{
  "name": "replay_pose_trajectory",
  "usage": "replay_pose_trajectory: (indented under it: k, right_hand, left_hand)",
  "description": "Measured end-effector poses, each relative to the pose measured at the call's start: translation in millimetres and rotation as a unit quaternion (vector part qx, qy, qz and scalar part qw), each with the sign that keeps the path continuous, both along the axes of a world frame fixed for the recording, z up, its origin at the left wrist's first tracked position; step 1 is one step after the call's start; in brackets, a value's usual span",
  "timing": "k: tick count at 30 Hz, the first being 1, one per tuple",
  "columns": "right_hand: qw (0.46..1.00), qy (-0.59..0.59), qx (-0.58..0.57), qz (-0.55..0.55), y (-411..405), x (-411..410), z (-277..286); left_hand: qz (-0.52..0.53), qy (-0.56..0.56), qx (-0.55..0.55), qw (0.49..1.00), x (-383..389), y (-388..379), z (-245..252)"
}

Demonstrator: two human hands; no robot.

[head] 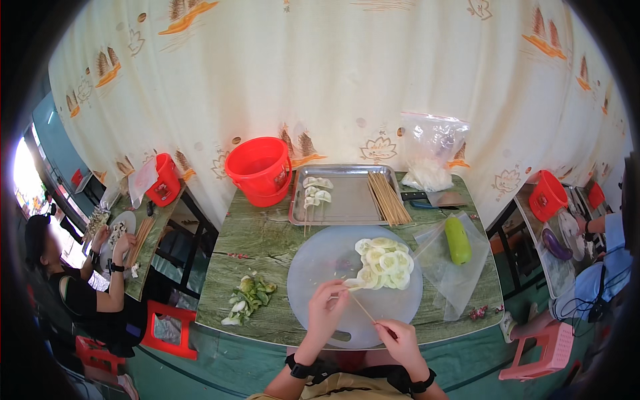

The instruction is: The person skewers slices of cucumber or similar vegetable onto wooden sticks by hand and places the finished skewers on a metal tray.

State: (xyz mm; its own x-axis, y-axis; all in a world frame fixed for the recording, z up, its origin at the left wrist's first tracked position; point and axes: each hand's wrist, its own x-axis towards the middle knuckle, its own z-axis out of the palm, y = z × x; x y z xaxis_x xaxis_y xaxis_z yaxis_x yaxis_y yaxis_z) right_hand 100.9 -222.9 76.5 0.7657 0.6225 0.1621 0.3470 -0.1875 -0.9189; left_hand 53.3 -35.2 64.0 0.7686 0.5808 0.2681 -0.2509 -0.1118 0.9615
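Note:
Over the round plastic cutting board (pixel 320 260), my left hand (pixel 326 306) pinches a pale vegetable slice (pixel 354 283) at the upper end of a thin bamboo skewer (pixel 364 308). My right hand (pixel 397 340) grips that skewer near its lower end. Overlapping pale green vegetable slices (pixel 387 262) lie on the board's upper right. Behind the board, a metal tray (pixel 347 200) holds skewers with folded slices (pixel 316 192) at its left and a bundle of bare bamboo skewers (pixel 389 197) at its right.
A red bucket (pixel 260 172) stands back left; peelings (pixel 249 300) lie front left. At right are a green gourd (pixel 457 241) on clear plastic bags (pixel 470 290), a knife (pixel 445 198) and a bag of white contents (pixel 427 175). People work at tables on both sides, near a red stool (pixel 170 330).

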Motion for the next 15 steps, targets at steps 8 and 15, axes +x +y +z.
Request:
replay_pose_trajectory:
  k: [8,15]
  right_hand:
    - [1.000,-0.002,-0.010,-0.004,-0.2,-4.9,0.3]
    - [1.000,0.011,-0.010,-0.008,1.0,-8.9,2.0]
  left_hand:
    - [0.008,0.007,-0.018,1.000,-3.6,0.8,2.8]
    - [0.024,0.007,-0.013,1.000,-6.2,0.3,2.4]
